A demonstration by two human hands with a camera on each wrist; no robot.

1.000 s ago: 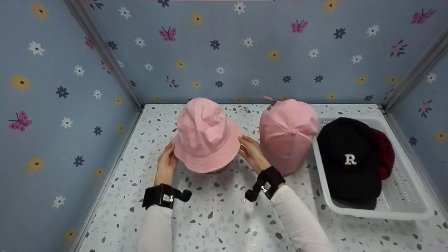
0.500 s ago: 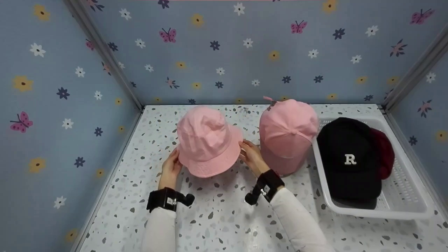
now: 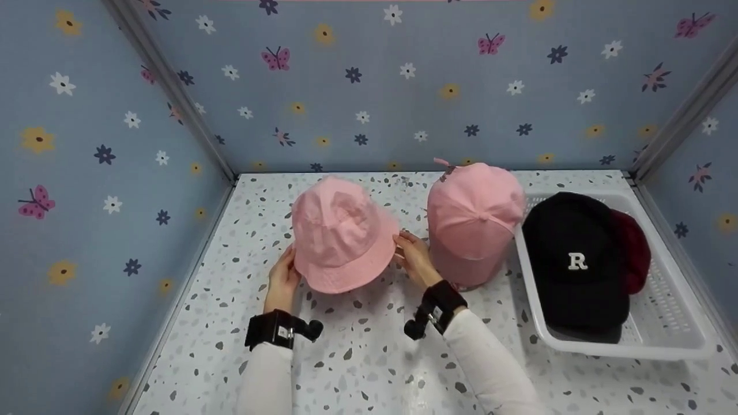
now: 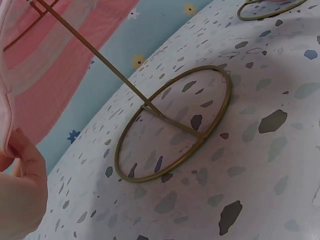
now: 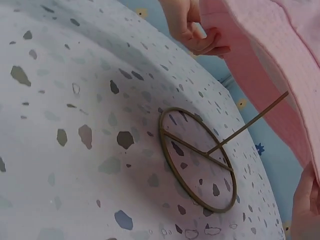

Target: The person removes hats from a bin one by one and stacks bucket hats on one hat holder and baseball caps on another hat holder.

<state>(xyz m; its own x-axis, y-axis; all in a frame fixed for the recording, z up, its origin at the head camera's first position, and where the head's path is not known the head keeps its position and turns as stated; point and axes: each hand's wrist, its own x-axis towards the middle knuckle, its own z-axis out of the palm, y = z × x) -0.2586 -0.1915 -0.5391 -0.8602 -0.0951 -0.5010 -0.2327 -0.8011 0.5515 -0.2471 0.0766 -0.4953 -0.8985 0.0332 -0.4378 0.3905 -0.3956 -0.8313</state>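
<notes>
A pink bucket hat (image 3: pixel 337 236) sits over a thin brass-coloured hat stand (image 4: pixel 105 59), whose round base rests on the speckled table. My left hand (image 3: pixel 282 274) pinches the left edge of the brim, and the left wrist view shows the thumb and fingers on the cloth. At the right edge of the brim, my right hand (image 3: pixel 415 255) pinches the fabric. The right wrist view shows the stand's rod (image 5: pixel 250 122) going up inside the hat. The top of the stand is hidden under the crown.
Right of my hand, a pink baseball cap (image 3: pixel 475 219) stands raised at the back of the table. A white perforated basket (image 3: pixel 669 346) further right holds a black cap (image 3: pixel 576 288) with a white R and a dark red cap (image 3: pixel 634 251). Flowered panels enclose the table.
The bucket hat has come down slightly, and its crown has changed shape. My left hand has shifted a little right and down with the brim; the right hand has moved only slightly.
</notes>
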